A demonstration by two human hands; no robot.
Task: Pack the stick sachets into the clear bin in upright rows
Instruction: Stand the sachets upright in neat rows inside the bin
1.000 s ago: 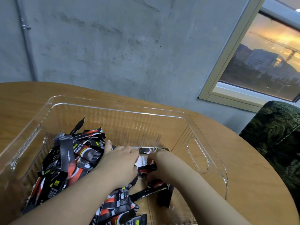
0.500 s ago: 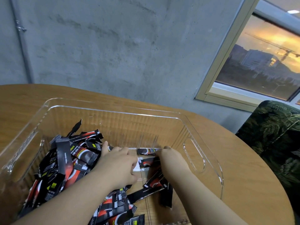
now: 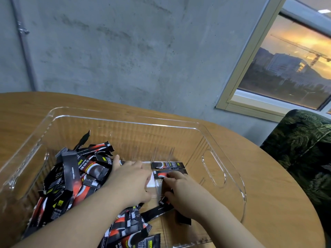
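A large clear bin [image 3: 223, 144] stands on the wooden table. A jumbled heap of black-and-red stick sachets [image 3: 71, 176] fills its left half. Two sachets [image 3: 168, 165] lie side by side against the far wall in the right half. My left hand [image 3: 130, 181] rests palm down at the heap's right edge, next to a small white piece. My right hand [image 3: 180, 192] is low in the bin with its fingers closed on a sachet [image 3: 161, 174] of that small row. More sachets [image 3: 155, 212] lie loose beneath both wrists.
The round wooden table [image 3: 268, 185] ends against a grey concrete wall. A dark leaf-patterned armchair [image 3: 304, 149] stands at the right. The bin has a cut-out handle [image 3: 213, 169] in its right wall, and a window is at the upper right.
My right hand has slid a little left and nearer to me along the sachet row. My left hand has stayed by the heap. The camera has tilted slightly.
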